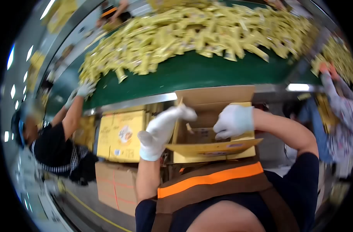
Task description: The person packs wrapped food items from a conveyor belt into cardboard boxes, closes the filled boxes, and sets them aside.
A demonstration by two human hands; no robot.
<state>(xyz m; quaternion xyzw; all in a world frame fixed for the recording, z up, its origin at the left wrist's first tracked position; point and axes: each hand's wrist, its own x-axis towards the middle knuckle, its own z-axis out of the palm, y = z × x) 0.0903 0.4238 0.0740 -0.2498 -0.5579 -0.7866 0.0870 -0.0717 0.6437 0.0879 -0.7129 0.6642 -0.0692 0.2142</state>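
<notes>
An open cardboard box (215, 95) stands in front of me, its back flap raised against the conveyor edge and its yellow front flap folded toward me. My left hand (161, 125), in a white glove, reaches over the box's left edge. Its fingers stretch out and its thumb stands apart; nothing shows in it. My right hand (233, 120), also gloved, is over the right side of the opening with its fingers curled in. Whatever those fingers may hold is hidden. Inside the box, a printed patch (203, 133) shows blurred near the bottom.
Beyond the box runs a green conveyor belt (176, 73) heaped with yellow packets (192, 33). Printed yellow boxes (121, 135) and a brown carton (116, 185) stand at my left. A gloved co-worker (60, 143) works at left; another person (341, 116) is at right.
</notes>
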